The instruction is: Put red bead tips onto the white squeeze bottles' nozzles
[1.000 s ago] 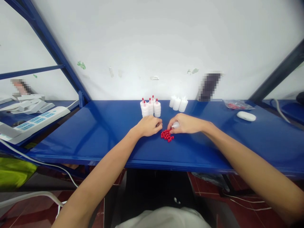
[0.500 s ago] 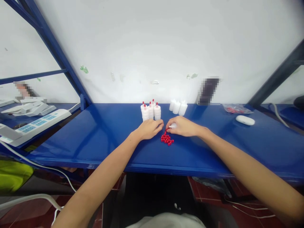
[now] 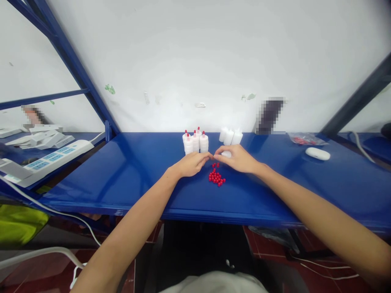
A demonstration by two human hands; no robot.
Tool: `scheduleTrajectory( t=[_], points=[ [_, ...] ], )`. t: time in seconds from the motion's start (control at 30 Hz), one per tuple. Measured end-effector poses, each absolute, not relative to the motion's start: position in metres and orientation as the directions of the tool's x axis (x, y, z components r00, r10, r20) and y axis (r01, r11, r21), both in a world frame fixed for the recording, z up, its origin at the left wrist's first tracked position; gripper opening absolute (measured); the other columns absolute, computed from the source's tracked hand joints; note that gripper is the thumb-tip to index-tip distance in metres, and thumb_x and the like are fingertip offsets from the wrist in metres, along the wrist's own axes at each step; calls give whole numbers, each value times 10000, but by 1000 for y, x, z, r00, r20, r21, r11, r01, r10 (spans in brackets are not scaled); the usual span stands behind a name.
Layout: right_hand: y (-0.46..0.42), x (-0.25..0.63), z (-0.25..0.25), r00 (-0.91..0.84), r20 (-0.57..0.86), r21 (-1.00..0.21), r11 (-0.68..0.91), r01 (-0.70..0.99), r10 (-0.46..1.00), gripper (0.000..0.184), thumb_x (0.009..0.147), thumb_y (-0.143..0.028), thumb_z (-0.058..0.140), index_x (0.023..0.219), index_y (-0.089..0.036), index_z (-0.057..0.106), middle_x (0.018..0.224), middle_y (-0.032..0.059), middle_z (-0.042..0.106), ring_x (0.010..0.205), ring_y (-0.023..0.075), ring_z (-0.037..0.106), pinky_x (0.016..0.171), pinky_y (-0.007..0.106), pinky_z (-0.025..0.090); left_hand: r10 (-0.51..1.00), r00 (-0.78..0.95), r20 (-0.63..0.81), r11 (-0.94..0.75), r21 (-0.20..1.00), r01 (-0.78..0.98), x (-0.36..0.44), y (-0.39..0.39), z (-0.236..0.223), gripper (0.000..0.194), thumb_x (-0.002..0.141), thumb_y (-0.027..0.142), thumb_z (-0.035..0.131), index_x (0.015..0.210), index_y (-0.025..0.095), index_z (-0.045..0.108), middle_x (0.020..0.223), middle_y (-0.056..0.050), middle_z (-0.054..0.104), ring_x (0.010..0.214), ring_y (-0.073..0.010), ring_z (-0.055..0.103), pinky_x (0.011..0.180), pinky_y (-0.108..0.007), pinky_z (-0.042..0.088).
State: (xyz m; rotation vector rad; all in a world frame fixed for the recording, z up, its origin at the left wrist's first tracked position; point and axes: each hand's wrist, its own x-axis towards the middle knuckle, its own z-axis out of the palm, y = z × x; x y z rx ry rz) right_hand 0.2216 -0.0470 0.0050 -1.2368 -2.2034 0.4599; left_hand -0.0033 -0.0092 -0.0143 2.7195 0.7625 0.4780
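Observation:
My right hand (image 3: 240,158) is closed around a small white squeeze bottle (image 3: 226,154), mostly hidden by the fingers. My left hand (image 3: 192,163) reaches in from the other side with its fingers together, the tips meeting those of my right hand. What lies between these tips, if anything, is hidden. Just in front of the hands is a heap of small red caps (image 3: 216,178), with a few loose red caps (image 3: 215,165) behind it. Beyond my left hand stand several white bottles with red caps (image 3: 195,142). Behind my right hand are several white bottles without red caps (image 3: 236,137).
Everything stands on a blue table (image 3: 137,179) against a white wall. To the right lie a white oval case (image 3: 317,154) and a clear bag of red pieces (image 3: 307,139). A white power strip (image 3: 58,156) and white boxes (image 3: 45,138) are at the left.
My hands have come together at the fingertips. My right hand has lifted slightly away from the caps with the bottle, leaving a few loose caps in sight.

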Motion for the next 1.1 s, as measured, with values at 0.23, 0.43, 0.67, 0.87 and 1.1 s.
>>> scheduleTrajectory(
  t=[0.23,0.43,0.67,0.87,1.1],
  points=[
    [-40,225,-4,-262,393,-592,460,662,882,384,893,-417,524,1170,-191,665,905,46,720,746,196,634,770,320,455,578,773,263,-811,284,511,2,-17,-8,337,987,209,346,1183,182,618,933,-47,707,832,-184,653,825,-299,476],
    [-41,222,-2,-83,458,-638,392,663,885,431,789,-595,625,686,-177,633,692,32,636,716,196,565,710,302,410,567,787,243,-814,310,491,3,-16,-13,332,984,230,390,1199,209,643,1213,-43,687,1080,-205,641,935,-318,475],
    [-47,220,0,156,552,-747,402,529,819,371,752,-554,616,649,-203,555,595,23,543,597,173,493,606,308,406,533,814,230,-830,328,451,2,-15,-13,363,1018,317,365,1250,224,628,1211,-48,682,1084,-202,631,944,-316,458],
    [-44,220,-5,39,514,-806,467,364,857,303,818,-455,498,697,-190,582,621,31,555,569,174,533,584,305,421,529,819,222,-834,312,455,6,-14,-12,379,1016,408,389,1207,226,662,1116,-49,711,977,-202,651,853,-293,461],
    [-34,220,-10,-114,432,-773,433,463,894,388,903,-385,306,786,-194,623,835,45,647,772,205,580,761,329,436,593,763,259,-802,276,530,9,-17,-12,401,1015,468,367,1077,207,665,959,-50,720,805,-189,648,690,-266,423]
  ],
)
